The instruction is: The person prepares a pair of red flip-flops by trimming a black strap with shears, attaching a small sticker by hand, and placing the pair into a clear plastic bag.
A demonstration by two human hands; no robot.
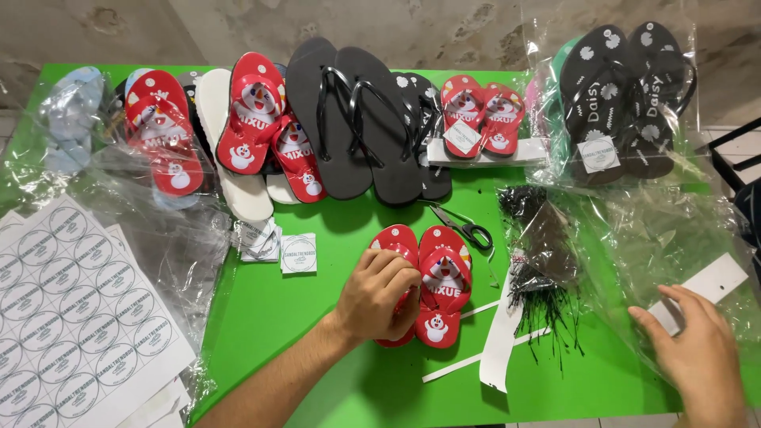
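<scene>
Nearest the camera, I am watching my left hand (380, 295) curling down over the left one of a small pair of red rubber flip-flops with a snowman print (441, 287), fingers pressing its strap, seemingly pinning the pair side by side on the green tabletop (301, 317). My right hand (697, 349) is lying open and flat, fingertips touching a white cardboard strip (717, 281) under clear plastic bags (674, 238), grasping nothing. Between the hands, a bundle of black plastic tag ties (543, 277) is spilling out beside black-handled scissors (468, 230). Left of me, sheets of round white stickers (71, 317) are waiting. Farther back, large black flip-flops (357, 119) are lying in a row.
</scene>
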